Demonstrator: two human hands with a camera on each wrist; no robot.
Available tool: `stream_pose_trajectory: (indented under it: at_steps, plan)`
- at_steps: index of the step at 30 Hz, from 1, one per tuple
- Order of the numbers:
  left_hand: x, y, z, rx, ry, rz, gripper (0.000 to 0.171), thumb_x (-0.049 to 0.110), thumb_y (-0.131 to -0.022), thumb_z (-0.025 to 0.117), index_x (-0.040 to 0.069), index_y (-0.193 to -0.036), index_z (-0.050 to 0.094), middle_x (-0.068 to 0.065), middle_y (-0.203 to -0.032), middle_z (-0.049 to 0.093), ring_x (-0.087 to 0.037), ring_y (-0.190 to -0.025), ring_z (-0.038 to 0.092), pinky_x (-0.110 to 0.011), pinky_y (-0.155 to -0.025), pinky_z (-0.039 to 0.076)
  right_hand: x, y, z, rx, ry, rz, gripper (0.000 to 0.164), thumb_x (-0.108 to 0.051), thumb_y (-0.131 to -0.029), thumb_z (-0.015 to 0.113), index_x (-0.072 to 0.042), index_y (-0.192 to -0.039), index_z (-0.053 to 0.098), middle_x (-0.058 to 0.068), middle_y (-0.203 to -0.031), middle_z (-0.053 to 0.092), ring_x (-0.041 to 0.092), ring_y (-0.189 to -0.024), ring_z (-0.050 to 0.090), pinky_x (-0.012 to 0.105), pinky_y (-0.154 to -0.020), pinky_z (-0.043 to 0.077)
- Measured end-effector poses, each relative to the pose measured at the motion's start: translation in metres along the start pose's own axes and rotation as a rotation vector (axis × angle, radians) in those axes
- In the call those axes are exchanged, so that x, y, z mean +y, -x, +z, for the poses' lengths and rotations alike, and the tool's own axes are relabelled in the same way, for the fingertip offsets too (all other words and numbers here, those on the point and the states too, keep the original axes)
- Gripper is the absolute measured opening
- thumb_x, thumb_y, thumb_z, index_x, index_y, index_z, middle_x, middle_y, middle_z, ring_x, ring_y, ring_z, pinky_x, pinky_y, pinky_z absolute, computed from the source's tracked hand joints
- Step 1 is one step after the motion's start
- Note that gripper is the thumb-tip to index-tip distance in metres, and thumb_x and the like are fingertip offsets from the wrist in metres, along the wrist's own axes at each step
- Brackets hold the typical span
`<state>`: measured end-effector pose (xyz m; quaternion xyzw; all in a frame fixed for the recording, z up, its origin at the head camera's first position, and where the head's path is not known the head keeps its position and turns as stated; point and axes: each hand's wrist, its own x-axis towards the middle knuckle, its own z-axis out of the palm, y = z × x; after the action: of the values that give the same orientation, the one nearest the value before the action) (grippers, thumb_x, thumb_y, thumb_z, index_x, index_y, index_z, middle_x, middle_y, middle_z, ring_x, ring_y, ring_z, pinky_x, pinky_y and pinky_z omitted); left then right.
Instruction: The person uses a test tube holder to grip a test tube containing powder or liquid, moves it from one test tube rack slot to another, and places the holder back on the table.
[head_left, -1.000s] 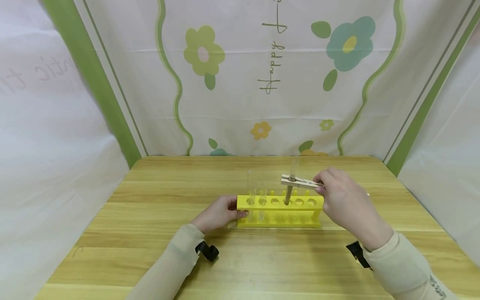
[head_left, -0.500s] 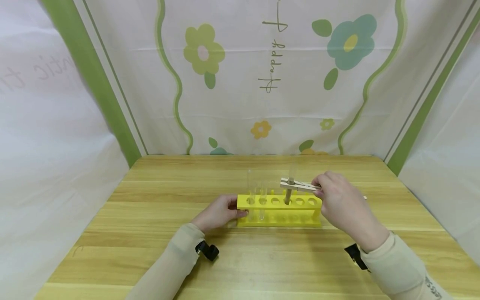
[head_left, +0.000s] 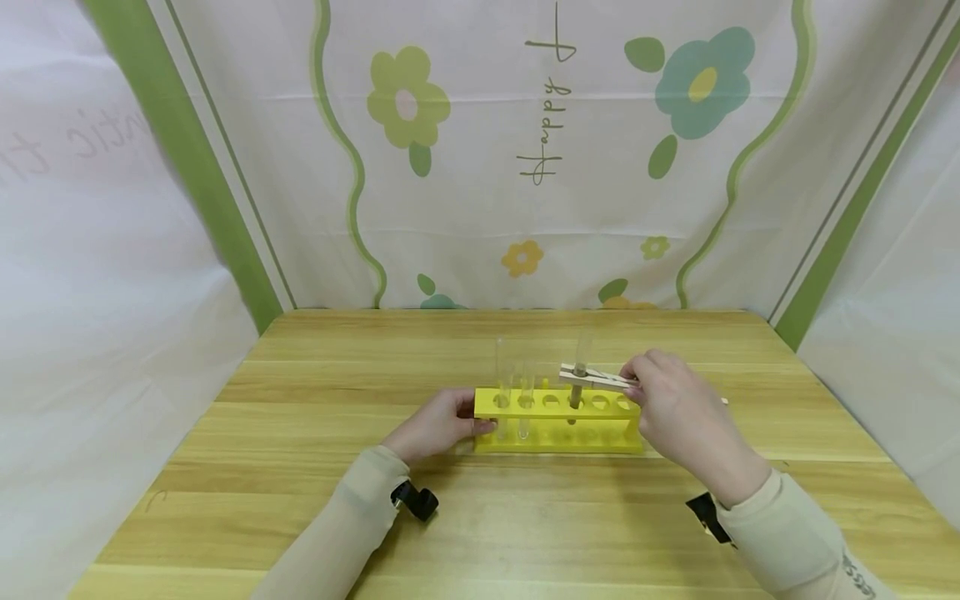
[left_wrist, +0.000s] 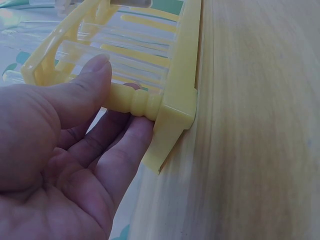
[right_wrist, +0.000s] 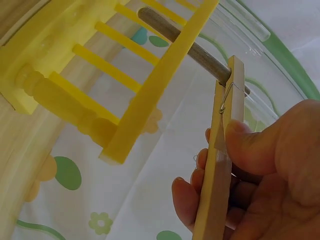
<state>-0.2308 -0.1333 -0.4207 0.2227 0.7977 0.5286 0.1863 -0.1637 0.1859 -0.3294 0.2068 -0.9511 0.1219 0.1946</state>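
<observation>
My left hand (head_left: pixel 435 427) grips the left end post of a yellow test tube rack (head_left: pixel 558 406). In the left wrist view, thumb and fingers wrap that post (left_wrist: pixel 142 103). My right hand (head_left: pixel 682 417) holds a wooden test tube clamp (head_left: pixel 596 379), thumb and fingers around its handles (right_wrist: pixel 215 195). The clamp's jaws are closed around a test tube (right_wrist: pixel 200 55) with greyish-brown contents. That tube passes through a hole in the rack's top bar, its lower end short of the base. Two clear test tubes (head_left: pixel 502 375) stand in the rack's left holes.
The rack stands on a wooden table (head_left: pixel 337 375). A white curtain with flowers (head_left: pixel 450 192) rises behind the table's far edge, and more white cloth (head_left: pixel 112 292) hangs at the sides. Short yellow pegs line the rack's back.
My right hand has moved down and slightly left with the clamp. The clamped tube has sunk further through its hole, its end now showing below the top bar. The left hand keeps its place.
</observation>
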Motion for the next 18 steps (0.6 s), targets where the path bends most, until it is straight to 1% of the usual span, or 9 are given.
stream_pose_trajectory:
  at_steps: [10, 18]
  plan:
    - [-0.0013, -0.0007, -0.0007, -0.003, -0.013, 0.006, 0.02, 0.016, -0.095, 0.069, 0.017, -0.115, 0.069, -0.001, -0.108, 0.071, -0.018, -0.093, 0.065, -0.036, -0.082, 0.054, 0.0009, 0.0033, 0.0064, -0.006, 0.026, -0.008, 0.012, 0.003, -0.086, 0.072, 0.0, -0.096, 0.067, 0.007, -0.088, 0.063, 0.026, -0.08, 0.059, 0.04, -0.067, 0.054]
    - [-0.0015, -0.001, -0.0009, 0.002, -0.003, 0.001, 0.02, 0.016, -0.095, 0.069, 0.016, -0.115, 0.069, -0.001, -0.107, 0.07, -0.018, -0.093, 0.065, -0.035, -0.082, 0.054, 0.0017, 0.0044, 0.0103, -0.006, 0.039, -0.013, 0.012, 0.003, -0.086, 0.073, 0.0, -0.096, 0.067, 0.006, -0.086, 0.063, 0.025, -0.077, 0.06, 0.039, -0.065, 0.053]
